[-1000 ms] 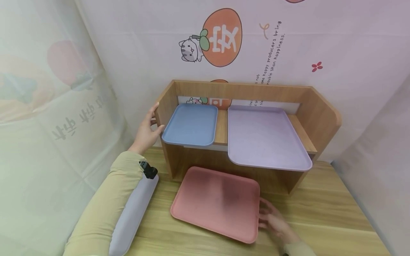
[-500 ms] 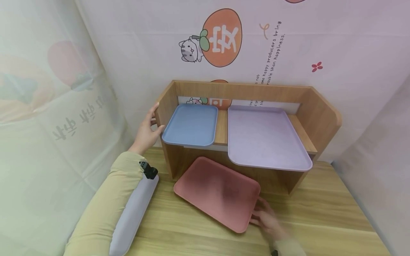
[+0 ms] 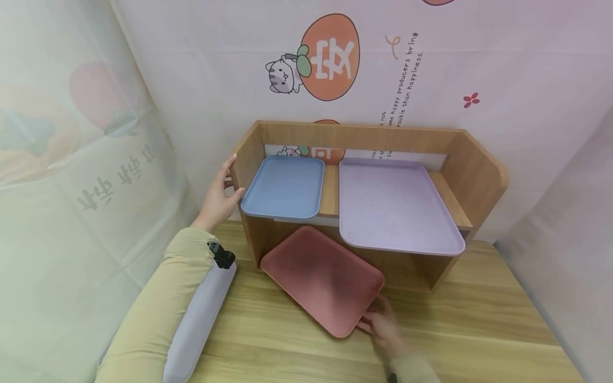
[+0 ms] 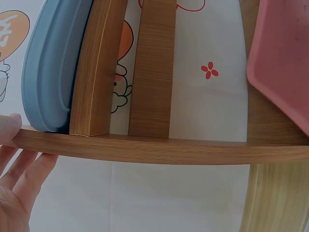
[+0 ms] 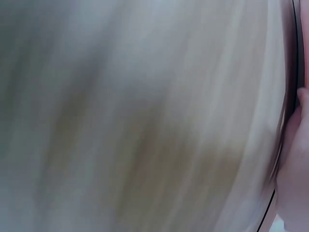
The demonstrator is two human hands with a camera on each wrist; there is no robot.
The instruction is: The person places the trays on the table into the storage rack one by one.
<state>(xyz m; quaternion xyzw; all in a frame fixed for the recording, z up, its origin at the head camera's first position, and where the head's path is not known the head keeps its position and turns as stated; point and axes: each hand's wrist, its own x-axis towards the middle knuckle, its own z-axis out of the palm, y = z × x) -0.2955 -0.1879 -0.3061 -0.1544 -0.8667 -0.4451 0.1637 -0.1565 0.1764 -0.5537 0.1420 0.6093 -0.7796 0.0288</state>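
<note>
My left hand (image 3: 220, 197) grips the left side panel of a wooden desktop shelf (image 3: 364, 133); in the left wrist view the thumb (image 4: 8, 126) lies on one side of the panel and the fingers (image 4: 29, 176) on the other. With my right hand (image 3: 380, 324) I hold a red-pink tray (image 3: 325, 276) by its near right edge. The tray lies at a slant, its far corner reaching into the space below the upper board. In the right wrist view, mostly motion blur, my right hand (image 5: 294, 179) shows at the right border.
On the upper board lie a blue tray (image 3: 284, 186) at left and a larger lilac tray (image 3: 397, 207) at right, both overhanging the front. A long pale lilac piece (image 3: 198, 324) stands by my left forearm. Printed cloth (image 3: 201, 69) hangs behind and at the sides.
The red-pink tray has turned clockwise and slid away from me, its far corner going into the shelf. My right hand has moved left with it. The left hand keeps its place.
</note>
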